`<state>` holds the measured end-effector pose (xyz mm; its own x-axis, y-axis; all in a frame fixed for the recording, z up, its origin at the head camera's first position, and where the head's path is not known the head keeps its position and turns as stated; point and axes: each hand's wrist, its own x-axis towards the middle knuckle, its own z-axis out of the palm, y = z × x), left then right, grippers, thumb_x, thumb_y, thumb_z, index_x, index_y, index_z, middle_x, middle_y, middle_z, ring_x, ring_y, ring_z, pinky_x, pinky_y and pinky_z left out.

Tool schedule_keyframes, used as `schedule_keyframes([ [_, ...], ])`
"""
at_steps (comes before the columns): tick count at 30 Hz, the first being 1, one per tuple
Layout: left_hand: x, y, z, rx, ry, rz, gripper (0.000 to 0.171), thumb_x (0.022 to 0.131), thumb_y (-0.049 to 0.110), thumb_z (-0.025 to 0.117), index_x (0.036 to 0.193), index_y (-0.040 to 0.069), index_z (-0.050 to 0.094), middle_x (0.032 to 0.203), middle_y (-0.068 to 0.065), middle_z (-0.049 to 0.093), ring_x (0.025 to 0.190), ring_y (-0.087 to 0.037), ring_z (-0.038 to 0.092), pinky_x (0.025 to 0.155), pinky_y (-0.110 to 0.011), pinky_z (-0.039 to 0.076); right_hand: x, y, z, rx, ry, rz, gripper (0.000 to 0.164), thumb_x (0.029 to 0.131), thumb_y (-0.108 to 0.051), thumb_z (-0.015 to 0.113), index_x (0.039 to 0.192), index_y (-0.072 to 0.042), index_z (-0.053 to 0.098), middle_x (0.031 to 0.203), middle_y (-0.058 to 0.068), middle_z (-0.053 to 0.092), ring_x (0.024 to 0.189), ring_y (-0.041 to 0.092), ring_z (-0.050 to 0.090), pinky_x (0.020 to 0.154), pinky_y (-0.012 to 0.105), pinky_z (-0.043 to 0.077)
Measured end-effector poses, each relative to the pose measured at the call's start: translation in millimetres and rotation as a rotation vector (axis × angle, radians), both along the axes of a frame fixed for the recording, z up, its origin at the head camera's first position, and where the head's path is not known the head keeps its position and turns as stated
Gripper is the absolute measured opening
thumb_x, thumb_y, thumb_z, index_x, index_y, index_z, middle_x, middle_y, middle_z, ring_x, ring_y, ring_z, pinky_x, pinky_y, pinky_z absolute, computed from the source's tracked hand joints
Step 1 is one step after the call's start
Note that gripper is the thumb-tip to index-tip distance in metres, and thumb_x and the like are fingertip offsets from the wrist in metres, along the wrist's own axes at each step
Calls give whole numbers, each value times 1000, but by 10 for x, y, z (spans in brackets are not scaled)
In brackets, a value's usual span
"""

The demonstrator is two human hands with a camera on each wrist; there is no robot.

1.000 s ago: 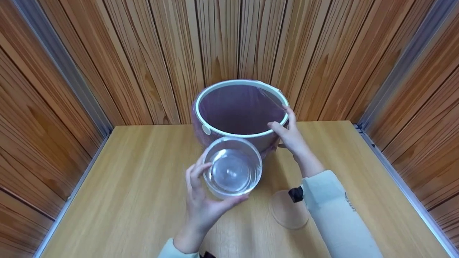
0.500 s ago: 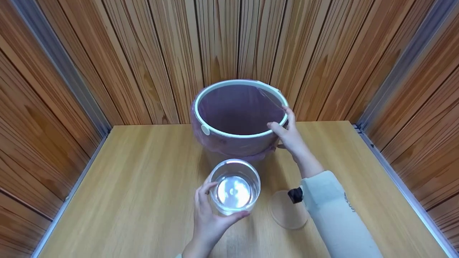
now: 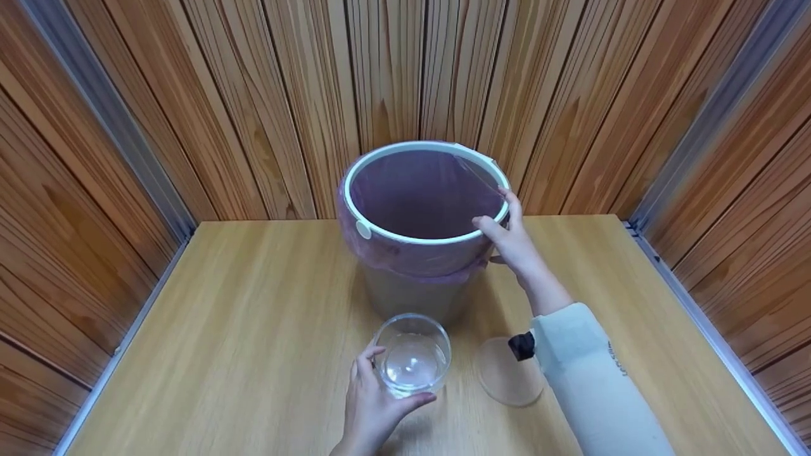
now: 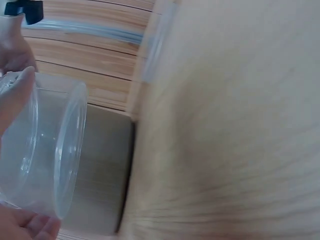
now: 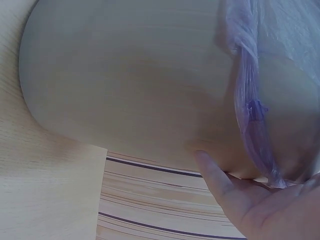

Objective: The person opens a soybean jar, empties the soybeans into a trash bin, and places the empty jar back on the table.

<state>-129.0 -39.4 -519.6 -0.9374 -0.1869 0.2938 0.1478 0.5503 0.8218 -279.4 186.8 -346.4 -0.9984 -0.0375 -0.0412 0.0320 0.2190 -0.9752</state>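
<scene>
In the head view my left hand (image 3: 374,405) holds a clear round plastic container (image 3: 413,354), fingers round its left side and thumb along the near side. Its open top faces up toward the camera. The left wrist view shows the same container (image 4: 47,145) close over the table, between thumb and fingers. My right hand (image 3: 516,244) grips the right side of a trash can's pale rim (image 3: 421,240). A purple bag (image 3: 412,259) lines the can and folds down over its outside. In the right wrist view, a finger (image 5: 217,177) lies against the can's outer wall (image 5: 125,75).
A clear round lid (image 3: 510,373) lies flat on the wooden table (image 3: 253,342), right of the container and partly beneath the right forearm. Wood-panelled walls (image 3: 304,95) enclose the back and both sides, with metal strips (image 3: 127,342) along the edges.
My left hand has drawn the container back from the trash can, down and toward me, and it looks smaller in view. My right hand has stayed on the rim.
</scene>
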Motion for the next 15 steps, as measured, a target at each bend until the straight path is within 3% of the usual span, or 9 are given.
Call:
schedule_keyframes([
  [6, -7, 9, -110, -64, -26, -1, 101, 44, 52, 95, 120, 11, 44, 136, -22, 56, 115, -37, 60, 91, -48, 53, 5, 9, -1, 10, 13, -1, 86, 90, -36, 54, 157, -30, 1, 165, 17, 1, 147, 45, 17, 104, 71, 37],
  [15, -5, 7, -219, -113, -53, -70, 101, 45, 52, 94, 121, 10, 41, 130, -19, 56, 112, -36, 60, 84, -48, 55, 7, -11, -15, -13, 16, -2, 86, 90, -33, 55, 158, -31, 1, 166, 12, -2, 148, 43, 16, 103, 72, 37],
])
